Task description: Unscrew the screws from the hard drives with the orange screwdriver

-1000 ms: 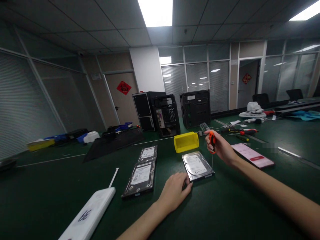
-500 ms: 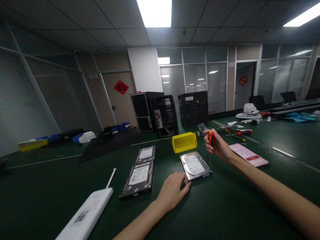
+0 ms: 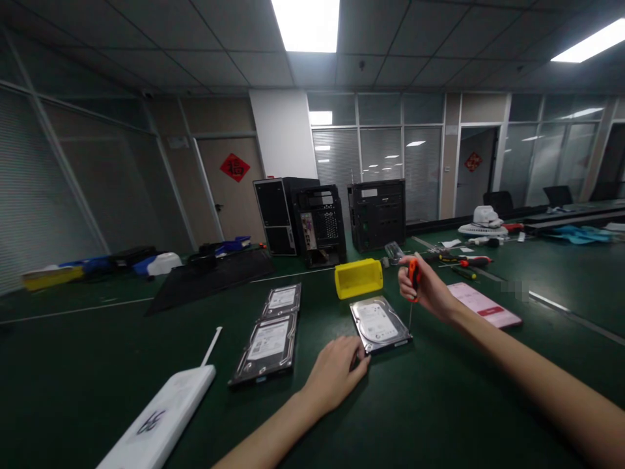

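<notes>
A silver hard drive (image 3: 379,322) lies label up on the green table. My left hand (image 3: 336,370) rests at its near left corner, thumb and fingers closed on the drive's edge. Wrapped round the orange and black handle of a screwdriver (image 3: 414,277) is my right hand (image 3: 430,284); the shaft points down and its tip meets the drive's right corner. To the left lie two more hard drives, a nearer one (image 3: 267,347) and a farther one (image 3: 282,299). A yellow bin (image 3: 359,279) stands just behind the silver drive.
At the lower left lies a white device (image 3: 161,417) marked with a number. Black computer cases (image 3: 377,215) stand at the back. A pink-screened tablet or phone (image 3: 483,305) sits beyond my right forearm, with several tools (image 3: 476,260) behind it. A black mat (image 3: 209,280) lies back left.
The view has shifted slightly, so the table items appear a little further left. Both hands keep their places at the drive, and the screwdriver tip is still at its right corner.
</notes>
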`<state>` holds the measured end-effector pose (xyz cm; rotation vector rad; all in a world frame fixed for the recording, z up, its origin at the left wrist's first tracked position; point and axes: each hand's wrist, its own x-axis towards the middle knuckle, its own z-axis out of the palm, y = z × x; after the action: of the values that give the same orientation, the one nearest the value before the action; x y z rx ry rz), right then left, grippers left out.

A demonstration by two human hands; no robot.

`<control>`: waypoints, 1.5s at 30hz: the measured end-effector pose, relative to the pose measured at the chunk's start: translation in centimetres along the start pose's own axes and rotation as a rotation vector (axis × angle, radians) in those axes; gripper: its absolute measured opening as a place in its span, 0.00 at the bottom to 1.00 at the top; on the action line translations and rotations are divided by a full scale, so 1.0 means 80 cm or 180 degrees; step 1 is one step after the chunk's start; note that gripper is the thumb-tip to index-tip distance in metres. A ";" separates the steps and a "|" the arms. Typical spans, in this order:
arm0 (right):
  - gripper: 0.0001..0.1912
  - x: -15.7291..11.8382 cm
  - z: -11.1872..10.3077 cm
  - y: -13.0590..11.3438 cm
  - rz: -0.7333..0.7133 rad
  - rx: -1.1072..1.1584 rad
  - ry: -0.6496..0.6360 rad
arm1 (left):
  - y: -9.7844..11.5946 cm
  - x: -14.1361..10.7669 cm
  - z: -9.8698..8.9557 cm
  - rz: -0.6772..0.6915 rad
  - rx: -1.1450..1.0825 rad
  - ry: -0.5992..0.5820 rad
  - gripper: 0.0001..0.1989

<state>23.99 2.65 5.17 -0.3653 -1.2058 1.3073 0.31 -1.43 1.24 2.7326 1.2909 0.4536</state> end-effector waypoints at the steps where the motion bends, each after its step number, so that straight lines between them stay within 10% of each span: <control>1: 0.16 0.000 0.000 -0.001 0.0019 0.0042 -0.0040 | 0.000 0.000 0.000 -0.0001 0.0001 0.0007 0.06; 45: 0.14 -0.001 -0.003 0.004 -0.0217 -0.0626 0.0357 | -0.005 0.000 0.009 0.0127 0.0027 0.0103 0.06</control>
<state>24.04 2.82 4.77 -0.5277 -1.2441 1.0985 0.21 -1.15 0.47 2.7739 1.2505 0.4991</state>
